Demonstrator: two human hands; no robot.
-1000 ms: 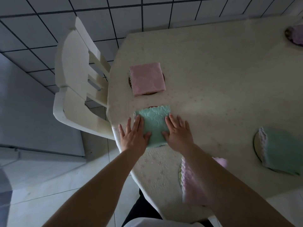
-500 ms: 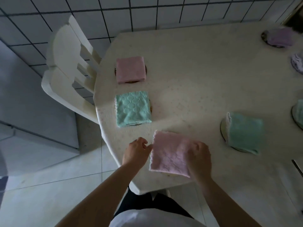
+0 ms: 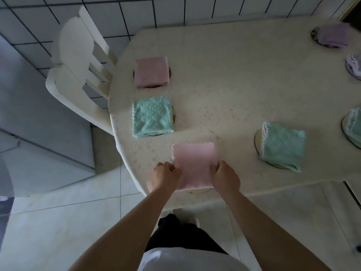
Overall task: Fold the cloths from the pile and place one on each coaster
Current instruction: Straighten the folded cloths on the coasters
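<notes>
Both the left hand point(image 3: 164, 178) and right hand point(image 3: 224, 178) pinch a folded pink cloth point(image 3: 194, 166) over the coaster point(image 3: 197, 190) at the table's point(image 3: 224, 85) near edge; six coasters visibly covered, placement nearly complete, no pile in view.

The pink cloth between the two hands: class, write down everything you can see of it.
The pink cloth is a soft, fleecy-looking square, folded flat, with a scalloped edge along its far and left sides. It looks slightly blurred. It lies at the near edge of the table, over a pale coaster that peeks out beneath its near edge. The left hand grips its left side and the right hand its right side.
</notes>
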